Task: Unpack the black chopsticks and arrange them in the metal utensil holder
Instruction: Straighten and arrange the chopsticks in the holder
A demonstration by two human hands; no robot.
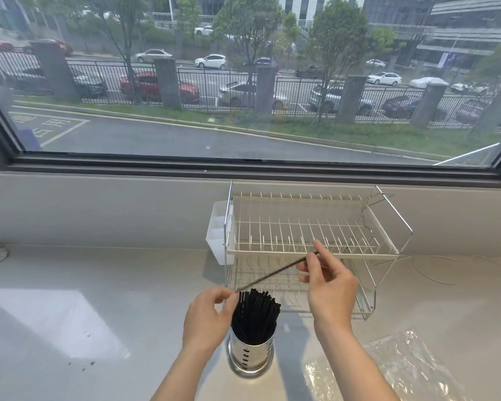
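A shiny metal utensil holder (252,354) stands on the pale counter near the front centre, with several black chopsticks (255,314) upright in it. One single black chopstick (275,273) slants above the holder from lower left to upper right. My right hand (327,285) pinches its upper end between thumb and fingers. My left hand (209,316) is beside the holder's left rim, its thumb and forefinger at the chopstick's lower tip, touching the bundle's tops.
A two-tier wire dish rack (310,244) with a white plastic side caddy (219,233) stands behind the holder against the window ledge. Crumpled clear plastic wrapping (394,369) lies at the front right. A thin wire (434,273) trails on the counter to the right.
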